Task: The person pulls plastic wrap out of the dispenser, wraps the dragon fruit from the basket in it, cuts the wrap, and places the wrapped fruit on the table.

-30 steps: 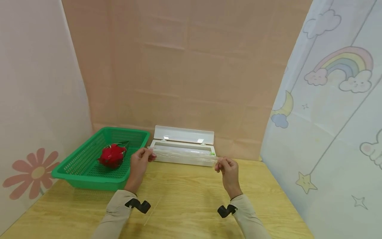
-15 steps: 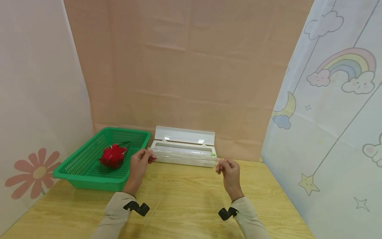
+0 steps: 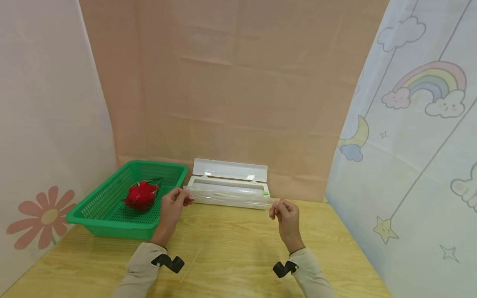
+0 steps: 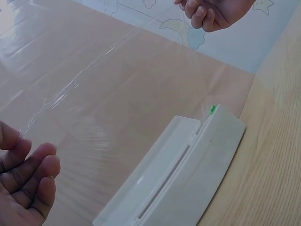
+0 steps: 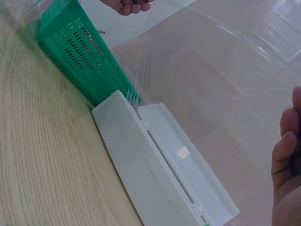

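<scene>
Clear plastic wrap (image 3: 227, 197) stretches between my two hands, in front of and above a white wrap dispenser box (image 3: 227, 182) whose lid is raised. My left hand (image 3: 174, 207) pinches the wrap's left corner between thumb and forefinger, the other fingers loosely bent. At the right corner, my right hand (image 3: 286, 219) pinches it too. In the left wrist view the sheet's edge runs taut from the left hand (image 4: 28, 179) up to the right hand (image 4: 214, 12), and the film reaches down to the dispenser (image 4: 202, 165). A green slider shows at the dispenser's right end.
A green plastic basket (image 3: 112, 225) stands on the left of the wooden table (image 3: 238, 248), with a red dragon fruit (image 3: 140, 195) in it. A thin pale strip (image 3: 191, 265) lies near the front. Curtains hang behind and at both sides.
Both hands keep their pinch on the wrap and have hardly moved, sinking very slightly in view. The basket, dragon fruit and dispenser stay put.
</scene>
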The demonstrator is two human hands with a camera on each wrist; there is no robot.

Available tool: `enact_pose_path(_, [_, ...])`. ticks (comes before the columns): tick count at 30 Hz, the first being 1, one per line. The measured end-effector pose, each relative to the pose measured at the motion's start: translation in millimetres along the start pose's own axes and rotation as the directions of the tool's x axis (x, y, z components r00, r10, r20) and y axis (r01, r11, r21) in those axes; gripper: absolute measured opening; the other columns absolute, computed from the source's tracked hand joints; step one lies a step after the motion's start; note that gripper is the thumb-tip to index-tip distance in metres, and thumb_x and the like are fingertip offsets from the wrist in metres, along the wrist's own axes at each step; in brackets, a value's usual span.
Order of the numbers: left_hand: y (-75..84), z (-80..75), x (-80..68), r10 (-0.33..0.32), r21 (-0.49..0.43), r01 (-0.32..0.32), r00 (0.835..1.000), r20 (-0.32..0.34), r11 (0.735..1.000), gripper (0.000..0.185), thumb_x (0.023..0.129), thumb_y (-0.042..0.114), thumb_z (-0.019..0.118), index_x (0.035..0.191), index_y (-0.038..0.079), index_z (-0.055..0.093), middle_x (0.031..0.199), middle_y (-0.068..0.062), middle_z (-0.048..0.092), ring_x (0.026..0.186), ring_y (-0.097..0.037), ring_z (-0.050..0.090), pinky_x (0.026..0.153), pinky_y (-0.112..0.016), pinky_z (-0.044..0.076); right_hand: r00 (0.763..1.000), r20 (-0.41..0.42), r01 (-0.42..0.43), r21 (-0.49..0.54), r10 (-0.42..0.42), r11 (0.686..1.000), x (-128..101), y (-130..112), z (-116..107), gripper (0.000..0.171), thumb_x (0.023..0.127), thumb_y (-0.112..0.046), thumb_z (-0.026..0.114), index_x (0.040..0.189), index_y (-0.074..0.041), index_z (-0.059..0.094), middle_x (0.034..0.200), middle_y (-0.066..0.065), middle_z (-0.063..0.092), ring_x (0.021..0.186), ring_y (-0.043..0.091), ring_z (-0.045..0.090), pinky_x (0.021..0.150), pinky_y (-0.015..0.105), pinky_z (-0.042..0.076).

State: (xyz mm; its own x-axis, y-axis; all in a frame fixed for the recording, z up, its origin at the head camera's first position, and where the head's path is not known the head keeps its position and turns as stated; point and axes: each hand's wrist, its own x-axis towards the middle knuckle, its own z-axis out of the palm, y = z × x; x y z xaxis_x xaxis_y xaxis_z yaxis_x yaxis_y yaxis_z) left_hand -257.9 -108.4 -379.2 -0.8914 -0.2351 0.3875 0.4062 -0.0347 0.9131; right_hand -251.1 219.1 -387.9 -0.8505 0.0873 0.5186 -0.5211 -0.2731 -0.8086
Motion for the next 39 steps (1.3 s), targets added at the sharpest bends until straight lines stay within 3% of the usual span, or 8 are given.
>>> enact_pose_path(17, [7.0,-5.3,-9.3,0.015,0.040,-0.016,0.999,0.038,0.999,0.023,0.101,0.004,0.055,0.086,-0.013,0.061,0.082,-0.019,0.069,0.070,-0.011,0.065,0.068,-0.023,0.052,0.999,0.040,0.018,-0.005,-0.018,1.000,-7.6,-6.5,-1.1,0.038,0.096,0.003,0.052,0.063,0.010,0.036,0.056,0.002,0.058,0.053,0.012,0.055,0.053,0.022,0.045])
enact_pose_path(31, [10.4,-8.7,-14.1,0.040,0.048,-0.043,0.998,0.048,0.998,0.022,0.100,0.004,0.056,0.084,-0.010,0.061,0.076,-0.009,0.070,0.071,-0.017,0.067,0.067,-0.023,0.053,0.995,0.085,0.057,0.028,-0.059,0.998,-12.7,-14.0,0.1,0.036,0.096,0.006,0.050,0.063,0.012,0.036,0.059,0.002,0.059,0.054,0.013,0.056,0.053,0.022,0.045])
enact_pose_path(39, [12.2,-9.6,-18.0,0.041,0.056,-0.044,0.998,0.050,0.997,0.022,0.100,0.004,0.055,0.083,-0.009,0.061,0.076,-0.009,0.070,0.070,-0.013,0.066,0.068,-0.024,0.054,0.992,0.101,0.067,0.031,-0.069,0.997,-16.8,-18.4,0.3,0.036,0.097,0.006,0.048,0.064,0.012,0.036,0.059,0.002,0.058,0.053,0.015,0.055,0.053,0.024,0.045])
